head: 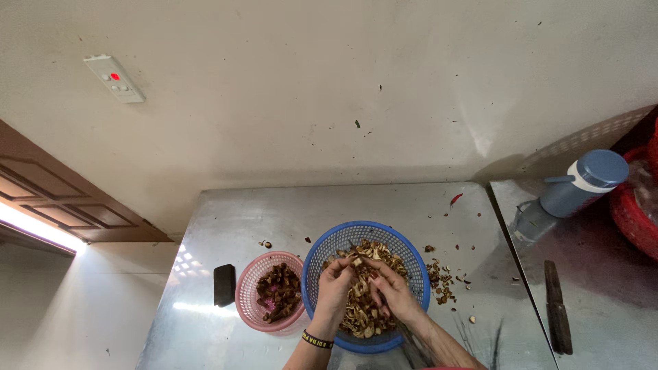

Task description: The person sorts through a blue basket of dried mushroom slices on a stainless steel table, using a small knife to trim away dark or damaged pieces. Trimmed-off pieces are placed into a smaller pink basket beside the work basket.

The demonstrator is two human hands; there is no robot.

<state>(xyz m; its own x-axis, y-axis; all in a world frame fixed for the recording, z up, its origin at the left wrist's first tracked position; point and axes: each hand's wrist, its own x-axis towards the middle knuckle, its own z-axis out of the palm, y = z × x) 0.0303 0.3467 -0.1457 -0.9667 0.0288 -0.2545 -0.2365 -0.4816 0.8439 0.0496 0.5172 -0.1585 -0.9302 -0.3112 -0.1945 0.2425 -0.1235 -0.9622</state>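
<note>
Both hands meet over the blue basket (322, 257) on the tabletop (226, 219): left hand (334, 282) and right hand (391, 288) pinch one dried piece (356, 261) together, fingertips touching; pink basket (248, 281) sits left.

Both forearms enter from the lower middle of the frame, bare, with no sleeves showing. The left hand (334, 284) has a narrow black wristband (317, 339) with yellow markings; the right hand (394, 291) wears nothing
</note>
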